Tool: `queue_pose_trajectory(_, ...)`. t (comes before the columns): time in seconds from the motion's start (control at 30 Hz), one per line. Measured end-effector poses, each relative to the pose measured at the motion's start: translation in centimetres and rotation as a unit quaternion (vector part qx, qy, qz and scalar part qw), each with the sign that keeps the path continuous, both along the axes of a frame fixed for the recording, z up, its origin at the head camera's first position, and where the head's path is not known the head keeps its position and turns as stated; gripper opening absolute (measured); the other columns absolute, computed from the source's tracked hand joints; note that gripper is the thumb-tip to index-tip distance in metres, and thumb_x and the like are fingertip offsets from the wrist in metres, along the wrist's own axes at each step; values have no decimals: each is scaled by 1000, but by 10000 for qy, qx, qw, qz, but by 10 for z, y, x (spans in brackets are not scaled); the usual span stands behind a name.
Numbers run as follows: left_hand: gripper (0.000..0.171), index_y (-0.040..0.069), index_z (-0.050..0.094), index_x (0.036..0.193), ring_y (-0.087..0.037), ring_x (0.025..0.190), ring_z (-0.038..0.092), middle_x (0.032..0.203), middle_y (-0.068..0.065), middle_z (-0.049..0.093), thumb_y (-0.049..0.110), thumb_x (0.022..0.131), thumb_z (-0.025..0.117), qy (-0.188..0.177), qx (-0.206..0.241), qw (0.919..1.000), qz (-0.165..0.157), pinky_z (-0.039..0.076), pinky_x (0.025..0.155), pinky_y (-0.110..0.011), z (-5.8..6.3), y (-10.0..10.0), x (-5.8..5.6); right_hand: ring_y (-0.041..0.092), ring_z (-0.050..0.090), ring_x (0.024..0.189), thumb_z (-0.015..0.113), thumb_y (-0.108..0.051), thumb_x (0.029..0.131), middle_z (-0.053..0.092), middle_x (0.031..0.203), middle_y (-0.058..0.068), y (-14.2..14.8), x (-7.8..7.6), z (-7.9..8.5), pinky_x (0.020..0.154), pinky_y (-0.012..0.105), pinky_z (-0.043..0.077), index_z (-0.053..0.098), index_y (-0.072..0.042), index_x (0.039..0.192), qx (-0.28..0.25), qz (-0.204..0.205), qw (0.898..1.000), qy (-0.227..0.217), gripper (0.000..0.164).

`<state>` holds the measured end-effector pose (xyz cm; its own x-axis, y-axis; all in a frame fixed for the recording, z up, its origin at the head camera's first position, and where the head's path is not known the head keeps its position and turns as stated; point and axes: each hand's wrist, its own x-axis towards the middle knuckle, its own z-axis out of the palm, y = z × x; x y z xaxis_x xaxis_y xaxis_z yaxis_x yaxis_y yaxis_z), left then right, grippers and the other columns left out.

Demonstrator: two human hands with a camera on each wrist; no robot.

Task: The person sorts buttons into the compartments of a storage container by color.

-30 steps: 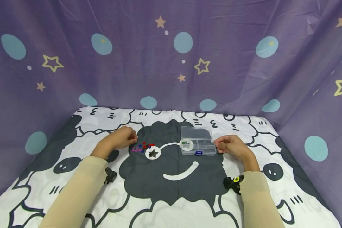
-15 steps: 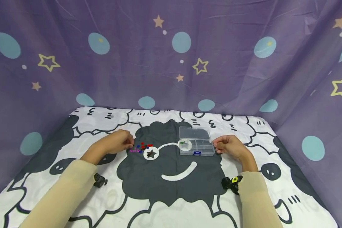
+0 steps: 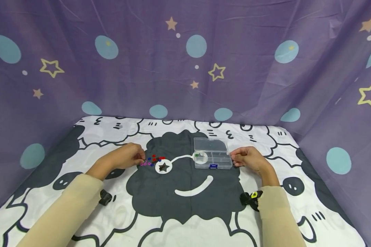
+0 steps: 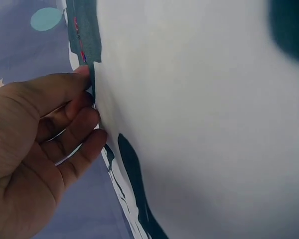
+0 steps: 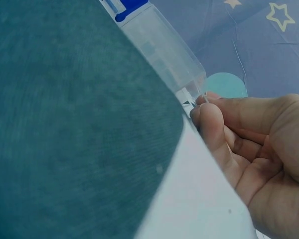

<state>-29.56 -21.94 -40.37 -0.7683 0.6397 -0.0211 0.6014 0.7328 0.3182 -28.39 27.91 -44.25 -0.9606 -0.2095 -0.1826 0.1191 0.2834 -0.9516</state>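
Observation:
On the dark patch of the cloth stands a clear plastic compartment box [image 3: 221, 159], its lid raised at the back and a blue latch [image 3: 213, 166] in front. A small green piece [image 3: 197, 155] lies inside its left part. My right hand [image 3: 250, 158] pinches the box's right edge between thumb and fingers, which the right wrist view confirms. My left hand [image 3: 126, 157] is low at the left end of some tiny pieces: red pieces [image 3: 154, 156], blue pieces [image 3: 152, 165] and pink rings [image 3: 149, 164]. Its fingers are bent; whether anything sits between the fingertips is hidden.
A white cloth with dark cartoon sheep [image 3: 188, 185] covers the table. Behind it hangs a purple curtain [image 3: 160, 75] with stars and blue ovals. Black wrist devices show below both hands, one at the right sleeve [image 3: 250, 199].
My left hand has come down and slightly nearer, to the left end of the tiny pieces. The right hand stays at the box's edge. The head view has shifted slightly.

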Motion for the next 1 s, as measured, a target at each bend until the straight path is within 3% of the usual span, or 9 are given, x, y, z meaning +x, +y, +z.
queue_pose_trajectory(0.23,17,18,69,80,-6,70,55,76,11,61,7,91,76,-44,-51,10000,-56,49,68,-31,0,-1,-1,11,66,76,64,2,98,68,92,6,-1,-1,2,72,27,59,63,15,120,78,-45,10000,8,26)
queue_pose_trajectory(0.43,15,18,70,81,-6,70,54,76,11,61,10,92,75,-44,-52,9999,-124,49,68,-30,-1,0,-2,11,66,75,64,3,98,68,91,5,-1,-2,1,71,27,59,63,15,119,99,-75,9999,-15,25)
queue_pose_trajectory(0.7,17,18,69,78,-5,68,52,74,10,59,9,90,77,79,-65,9991,-400,48,66,-29,2,3,-3,10,66,76,63,3,98,69,92,5,-1,-2,0,72,27,59,62,16,120,24,-79,10000,-6,26)
queue_pose_trajectory(1.0,19,17,67,79,-6,66,51,73,10,58,8,95,71,-358,-40,9992,-156,46,65,-28,3,5,-1,10,66,77,63,2,99,68,92,5,-1,0,-1,73,26,59,61,16,121,1,-33,10000,-28,26)
